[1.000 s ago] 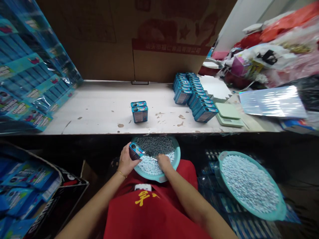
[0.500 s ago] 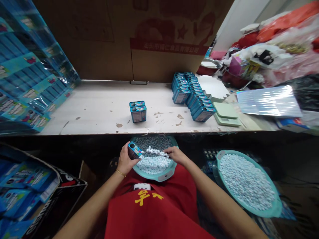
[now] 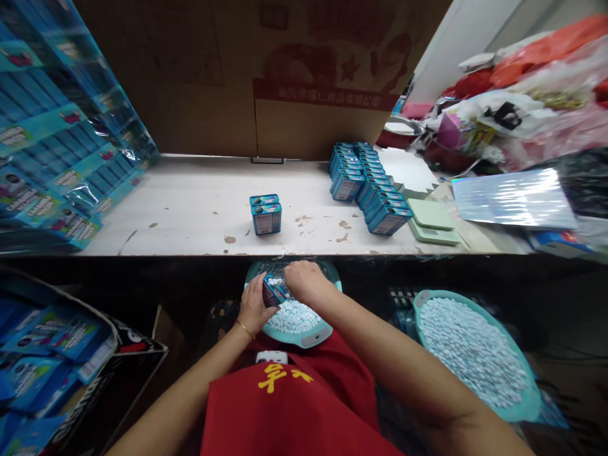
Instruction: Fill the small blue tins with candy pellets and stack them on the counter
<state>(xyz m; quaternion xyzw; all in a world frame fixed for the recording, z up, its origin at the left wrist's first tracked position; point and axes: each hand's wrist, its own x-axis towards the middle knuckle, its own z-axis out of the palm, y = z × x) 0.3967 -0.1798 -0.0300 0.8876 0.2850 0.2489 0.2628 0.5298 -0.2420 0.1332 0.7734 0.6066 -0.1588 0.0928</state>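
Note:
My left hand (image 3: 256, 301) grips a small blue candy tin (image 3: 272, 296), tilted over a teal basin (image 3: 311, 339). White candies show at the tin's top. My right hand (image 3: 306, 280) is closed right beside the tin's upper end; its fingertips are hidden, so I cannot tell what they hold. Small pale candies (image 3: 292, 315) fill the basin below both hands. Two similar blue tins (image 3: 266, 218) stand together on the white table above the basin.
Rows of blue tins (image 3: 375, 196) stand on the table, with a pale green scale (image 3: 433, 218) beside them. A second teal basin (image 3: 529, 402) of candies sits right. Wrapped packs (image 3: 66, 158) rise at left, above an open carton (image 3: 128, 354). A large cardboard box (image 3: 190, 114) stands behind.
My right hand has moved left from the basin's right side to the tin. The tin, in my left hand, has shifted slightly right. White candies now show at its top.

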